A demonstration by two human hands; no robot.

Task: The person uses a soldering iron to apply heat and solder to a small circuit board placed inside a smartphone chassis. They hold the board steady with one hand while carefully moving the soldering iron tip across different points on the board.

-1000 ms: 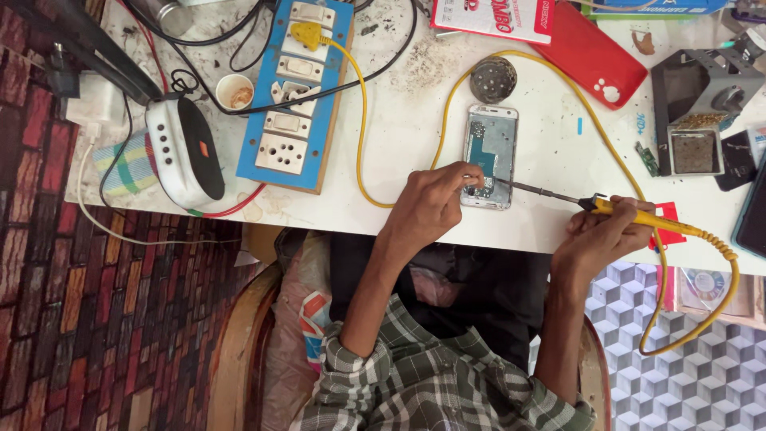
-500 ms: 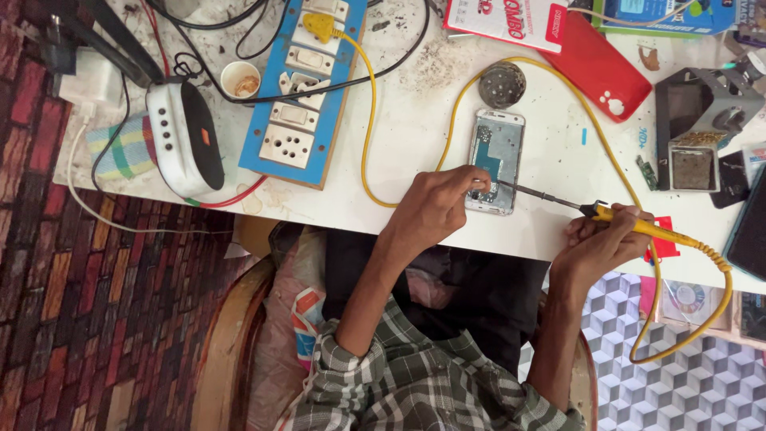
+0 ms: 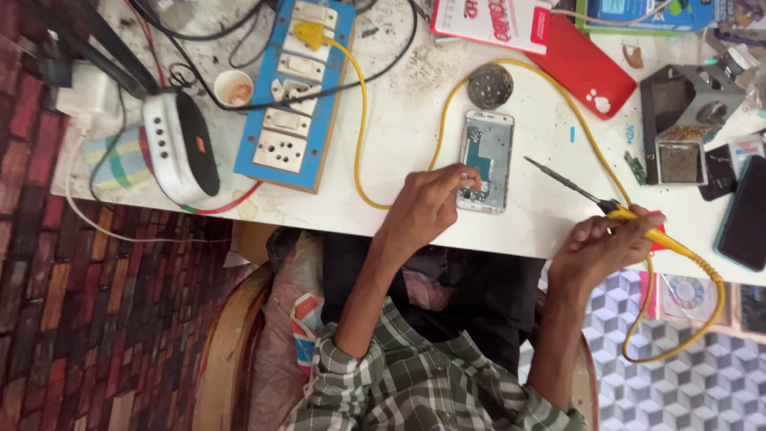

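Bare white tabletop (image 3: 550, 215) lies open between the opened phone (image 3: 485, 161) and the soldering iron (image 3: 594, 198); a hand could pass there. Left of the phone, the yellow cord (image 3: 361, 120) loops across the surface, with the blue switchboard (image 3: 294, 92) beyond it. Behind the phone sit a round metal disc (image 3: 489, 85) and a red phone cover (image 3: 581, 65). A grey metal stand (image 3: 680, 120) blocks the far right.

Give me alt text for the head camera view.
Left hand touches an opened phone on a white table; right hand holds a yellow soldering iron, tip lifted beside it. A blue socket board lies left.
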